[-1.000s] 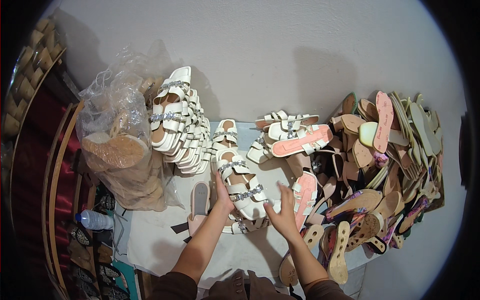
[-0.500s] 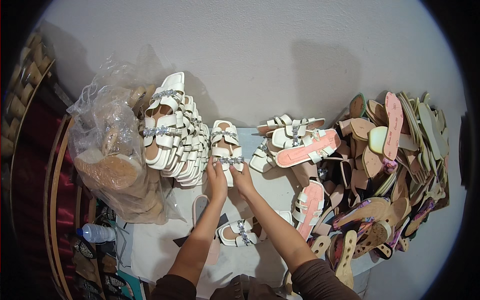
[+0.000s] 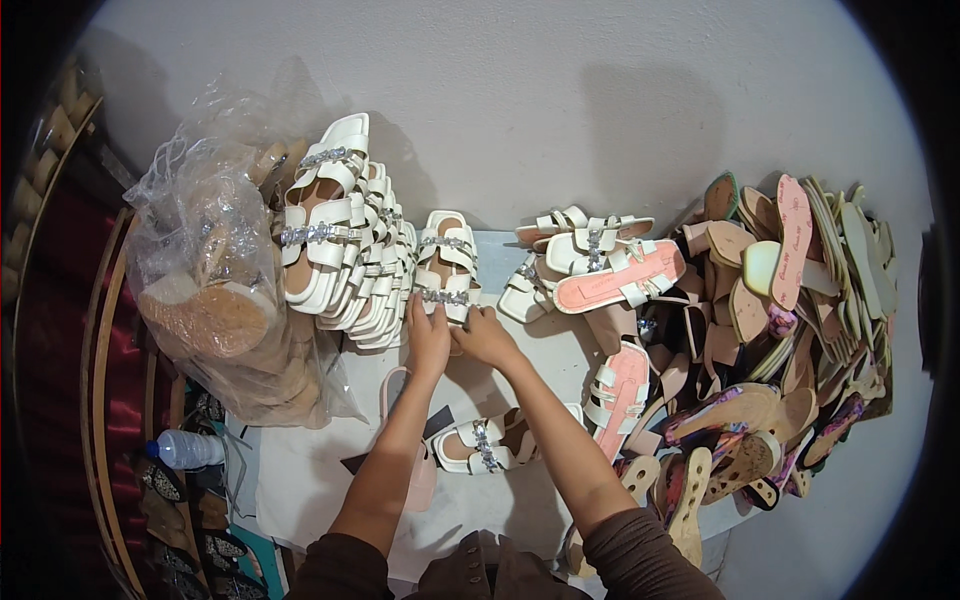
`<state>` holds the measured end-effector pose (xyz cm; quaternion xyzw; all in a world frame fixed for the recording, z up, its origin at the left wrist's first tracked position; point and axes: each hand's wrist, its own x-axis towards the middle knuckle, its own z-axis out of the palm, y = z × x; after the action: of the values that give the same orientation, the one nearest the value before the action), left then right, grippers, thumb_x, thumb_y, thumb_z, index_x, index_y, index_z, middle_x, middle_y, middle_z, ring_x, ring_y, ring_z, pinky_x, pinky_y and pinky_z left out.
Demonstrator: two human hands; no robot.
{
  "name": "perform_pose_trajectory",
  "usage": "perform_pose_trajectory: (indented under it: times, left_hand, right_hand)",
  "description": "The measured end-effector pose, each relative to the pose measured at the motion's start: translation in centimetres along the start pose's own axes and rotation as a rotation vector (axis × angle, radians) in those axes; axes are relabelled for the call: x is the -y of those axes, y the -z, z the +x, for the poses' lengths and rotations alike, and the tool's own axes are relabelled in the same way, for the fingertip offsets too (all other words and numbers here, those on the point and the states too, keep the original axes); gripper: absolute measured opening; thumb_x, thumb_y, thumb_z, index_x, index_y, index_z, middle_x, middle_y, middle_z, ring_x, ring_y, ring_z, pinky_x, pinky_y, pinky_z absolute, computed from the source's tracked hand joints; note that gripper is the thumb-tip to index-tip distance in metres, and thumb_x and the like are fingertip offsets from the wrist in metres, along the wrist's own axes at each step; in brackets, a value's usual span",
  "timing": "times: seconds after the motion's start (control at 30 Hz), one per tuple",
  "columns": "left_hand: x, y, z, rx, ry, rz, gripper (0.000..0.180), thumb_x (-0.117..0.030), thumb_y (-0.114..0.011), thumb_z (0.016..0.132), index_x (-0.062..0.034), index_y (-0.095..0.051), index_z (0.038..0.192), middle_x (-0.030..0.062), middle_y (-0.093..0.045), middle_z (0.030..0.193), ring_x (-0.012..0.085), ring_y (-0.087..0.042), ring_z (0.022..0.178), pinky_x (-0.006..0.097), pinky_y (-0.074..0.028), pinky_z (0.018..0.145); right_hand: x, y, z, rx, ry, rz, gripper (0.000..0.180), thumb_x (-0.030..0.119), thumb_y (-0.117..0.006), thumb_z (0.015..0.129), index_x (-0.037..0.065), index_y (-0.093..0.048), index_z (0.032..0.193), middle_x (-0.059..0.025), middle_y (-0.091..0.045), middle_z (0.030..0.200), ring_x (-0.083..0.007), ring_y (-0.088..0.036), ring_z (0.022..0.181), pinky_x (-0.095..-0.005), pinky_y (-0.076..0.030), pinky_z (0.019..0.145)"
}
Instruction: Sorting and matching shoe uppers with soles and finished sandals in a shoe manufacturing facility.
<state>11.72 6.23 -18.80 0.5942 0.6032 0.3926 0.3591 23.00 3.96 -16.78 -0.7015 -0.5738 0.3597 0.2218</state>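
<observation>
In the head view, a white sandal (image 3: 446, 268) with two jewelled bands is seen lying upright on the pale table (image 3: 310, 475), just above the centre of the frame. Its near end is touched by both hands. The left hand (image 3: 428, 343) is placed at its lower left, the fingers held close together and pointed up the frame along the edge. The right hand (image 3: 484, 338) is set at its lower right corner, with the fingers bent and bunched; whether the sandal is pinched by either hand cannot be told.

Just left of it, a leaning stack of white sandals (image 3: 325, 262) is seen, flanked by a clear plastic bag (image 3: 215, 290). Below the forearms, in the lower centre, another jewelled sandal (image 3: 458, 452) is partly hidden. Right of centre, a sandal with a pink sole (image 3: 605, 288) is laid over others, and the right side is filled by a heap of soles and shoes (image 3: 765, 405).
</observation>
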Motion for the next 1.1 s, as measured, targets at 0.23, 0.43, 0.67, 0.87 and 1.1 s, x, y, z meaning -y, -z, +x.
perform_pose_trajectory:
  times: [0.23, 0.43, 0.67, 0.87, 1.1]
  left_hand:
    - [-0.7, 2.6, -10.7, 0.353, -0.422, 0.392, 0.074, -0.033, -0.063, 0.077, -0.0032, -0.028, 0.135, 0.0249, -0.029, 0.135, 0.0404, -0.027, 0.126, 0.048, -0.024, 0.103]
    - [-1.5, 4.4, -17.3, 0.737, -0.673, 0.687, 0.098, -0.044, -0.075, 0.059, -0.0085, -0.027, 0.137, 0.0210, -0.034, 0.131, 0.0380, -0.032, 0.122, 0.049, -0.028, 0.099]
    - [-2.1, 4.0, -15.9, 0.767, -0.844, 0.762, 0.087, -0.030, -0.076, 0.053, -0.0176, -0.038, 0.130, 0.0129, -0.044, 0.116, 0.0316, -0.042, 0.109, 0.043, -0.034, 0.090]
    - [-2.6, 4.9, -14.1, 0.739, -1.086, 0.722, 0.076, -0.029, -0.074, 0.058, -0.0191, -0.041, 0.126, 0.0089, -0.046, 0.115, 0.0282, -0.042, 0.113, 0.045, -0.033, 0.093]
    - [-3.6, 4.9, -10.7, 0.497, -1.206, 0.752, 0.065, -0.016, -0.062, 0.073, -0.0189, -0.035, 0.132, 0.0117, -0.035, 0.136, 0.0293, -0.031, 0.127, 0.051, -0.022, 0.104]
  right_hand:
    - [-4.9, 5.5, -10.0, 0.566, 0.053, -0.433, 0.076, 0.037, -0.067, 0.067, 0.009, -0.038, 0.130, -0.0204, -0.047, 0.120, -0.0383, -0.049, 0.108, -0.0403, -0.041, 0.092]
    - [-8.1, 5.1, -14.7, 0.487, 0.099, -0.472, 0.095, 0.031, -0.076, 0.055, 0.017, -0.029, 0.136, -0.0152, -0.041, 0.127, -0.0343, -0.039, 0.118, -0.0464, -0.036, 0.095]
    - [-8.9, 5.0, -15.4, 0.550, 0.069, -0.313, 0.081, 0.042, -0.078, 0.057, 0.009, -0.046, 0.124, -0.0145, -0.058, 0.101, -0.0306, -0.052, 0.098, -0.0378, -0.042, 0.082]
    - [-9.1, 5.8, -17.5, 0.515, -0.016, 0.136, 0.067, 0.041, -0.075, 0.066, 0.001, -0.052, 0.114, -0.0081, -0.061, 0.095, -0.0164, -0.056, 0.081, -0.0275, -0.045, 0.070]
    - [-9.2, 3.0, -16.4, 0.247, -0.071, 1.057, 0.067, 0.001, -0.069, 0.073, 0.006, -0.034, 0.129, -0.0095, -0.052, 0.111, -0.0176, -0.054, 0.097, -0.0277, -0.048, 0.080]
